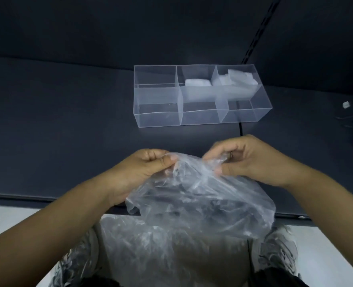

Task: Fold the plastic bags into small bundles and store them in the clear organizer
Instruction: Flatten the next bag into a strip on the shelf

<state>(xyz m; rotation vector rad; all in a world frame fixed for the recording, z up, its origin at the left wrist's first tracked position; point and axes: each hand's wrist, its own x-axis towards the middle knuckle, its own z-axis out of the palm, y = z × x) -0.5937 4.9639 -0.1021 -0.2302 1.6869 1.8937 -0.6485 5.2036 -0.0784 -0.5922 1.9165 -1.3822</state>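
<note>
Here, both forearms reach in from the lower corners; the left hand [150,168] and right hand [248,160] sit close together above the near edge of the dark tabletop [68,121], each pinching the bunched top of a crumpled clear plastic bag [202,204] between thumb and curled fingers. The bag hangs toward the lap, veiling parts of both hands, its lower edge lost in blur. Farther back stands the clear organizer [157,119], folded bundles [197,82] in its back middle and right compartments.
</note>
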